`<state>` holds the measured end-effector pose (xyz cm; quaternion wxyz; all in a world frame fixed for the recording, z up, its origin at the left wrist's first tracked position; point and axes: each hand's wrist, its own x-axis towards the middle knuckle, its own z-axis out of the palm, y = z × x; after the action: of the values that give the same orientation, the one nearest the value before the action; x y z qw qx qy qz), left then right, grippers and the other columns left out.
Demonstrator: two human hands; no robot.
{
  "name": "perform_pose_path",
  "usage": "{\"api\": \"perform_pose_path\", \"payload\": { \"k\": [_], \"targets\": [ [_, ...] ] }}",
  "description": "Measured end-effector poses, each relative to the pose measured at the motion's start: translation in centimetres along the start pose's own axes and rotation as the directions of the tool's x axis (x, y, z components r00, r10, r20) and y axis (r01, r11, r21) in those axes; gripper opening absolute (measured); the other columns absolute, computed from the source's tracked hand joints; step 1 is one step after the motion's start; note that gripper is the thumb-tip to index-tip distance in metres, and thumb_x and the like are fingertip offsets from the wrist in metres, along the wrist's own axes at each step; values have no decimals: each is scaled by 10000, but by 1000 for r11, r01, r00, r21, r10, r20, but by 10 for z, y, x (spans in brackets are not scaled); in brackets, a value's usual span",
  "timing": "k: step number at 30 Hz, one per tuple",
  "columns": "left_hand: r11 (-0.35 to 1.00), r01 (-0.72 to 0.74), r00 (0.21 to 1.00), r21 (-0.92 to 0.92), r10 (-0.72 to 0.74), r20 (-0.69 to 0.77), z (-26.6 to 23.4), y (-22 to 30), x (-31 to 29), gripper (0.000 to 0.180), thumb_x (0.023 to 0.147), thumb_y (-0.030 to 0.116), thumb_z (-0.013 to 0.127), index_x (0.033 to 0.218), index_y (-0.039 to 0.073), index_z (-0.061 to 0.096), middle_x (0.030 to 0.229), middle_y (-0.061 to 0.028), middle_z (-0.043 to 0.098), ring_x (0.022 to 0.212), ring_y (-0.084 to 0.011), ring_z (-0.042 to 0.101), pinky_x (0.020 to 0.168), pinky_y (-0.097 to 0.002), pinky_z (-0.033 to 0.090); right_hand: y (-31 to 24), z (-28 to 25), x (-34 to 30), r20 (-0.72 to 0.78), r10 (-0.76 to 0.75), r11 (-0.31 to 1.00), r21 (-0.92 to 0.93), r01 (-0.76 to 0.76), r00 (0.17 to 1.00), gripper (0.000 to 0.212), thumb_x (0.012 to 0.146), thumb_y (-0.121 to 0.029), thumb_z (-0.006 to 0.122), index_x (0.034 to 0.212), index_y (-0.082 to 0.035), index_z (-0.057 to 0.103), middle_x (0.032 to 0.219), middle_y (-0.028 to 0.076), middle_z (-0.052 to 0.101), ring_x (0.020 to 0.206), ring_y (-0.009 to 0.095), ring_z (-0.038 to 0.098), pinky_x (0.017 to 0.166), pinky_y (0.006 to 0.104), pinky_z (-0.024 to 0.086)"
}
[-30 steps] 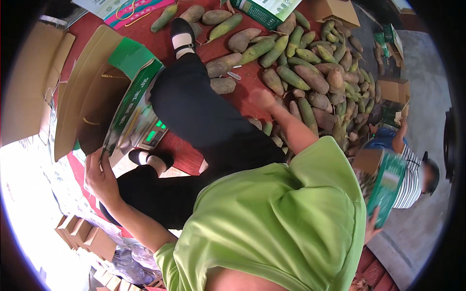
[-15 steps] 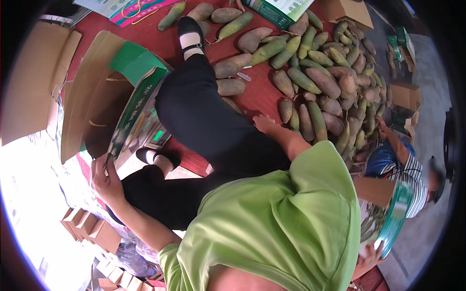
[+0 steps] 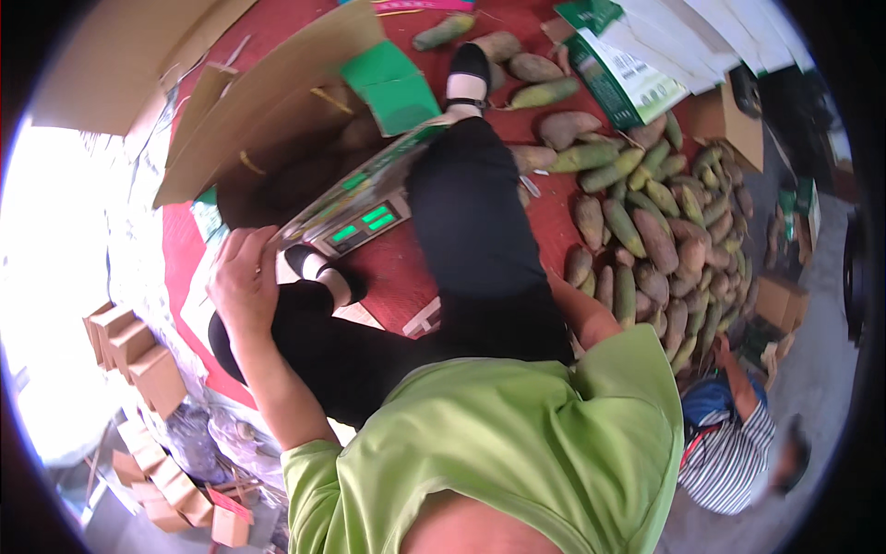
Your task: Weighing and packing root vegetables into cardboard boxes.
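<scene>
My left hand [image 3: 247, 275] is closed at the near corner of an open cardboard carton [image 3: 268, 97] with green printed sides. Its fingers wrap over the carton's edge. Dark shade hides most of the carton's inside, where a few rounded shapes show. Against the carton's side is a digital scale [image 3: 365, 224] with lit green displays; I cannot tell whether the carton rests on it. My right forearm [image 3: 591, 314] reaches down beside my black-trousered leg [image 3: 480, 212], which hides the hand's fingers. Nearest to it lies a heap of long green-and-brown radishes [image 3: 655, 240].
A few loose radishes [image 3: 544, 95] lie on the red ground cover [image 3: 397, 286] beyond my shoe. A green-and-white box [image 3: 628, 78] stands behind the heap. Small brown boxes [image 3: 157, 379] are stacked at the left. At the right, another person in a striped shirt [image 3: 729, 457] reaches toward the heap.
My view has swung, so the carton and heap sit elsewhere in it. The scale's displays show more fully. My right hand has gone behind my leg. A hand with a box at lower right has left view.
</scene>
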<state>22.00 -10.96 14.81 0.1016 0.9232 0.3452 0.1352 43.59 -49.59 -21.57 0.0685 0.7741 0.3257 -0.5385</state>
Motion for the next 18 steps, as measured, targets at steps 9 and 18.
{"api": "perform_pose_path", "payload": {
  "k": [9,18],
  "targets": [
    [998,-63,998,-7,63,-17,-8,-3,-6,91,764,130,682,854,119,674,779,-14,605,768,-219,622,673,-363,507,59,39,13,-202,99,959,279,-39,974,732,676,-348,744,1327,-201,444,1272,230,454,1154,478,485,953,503,458],
    [995,-99,995,-14,99,-4,-6,-5,-5,56,780,162,663,817,125,643,759,-7,565,743,-203,610,616,-358,498,-13,-160,-112,-694,0,994,-82,-78,720,672,566,-124,787,1175,-106,506,1117,190,518,1043,409,500,903,468,441]
  ]
}}
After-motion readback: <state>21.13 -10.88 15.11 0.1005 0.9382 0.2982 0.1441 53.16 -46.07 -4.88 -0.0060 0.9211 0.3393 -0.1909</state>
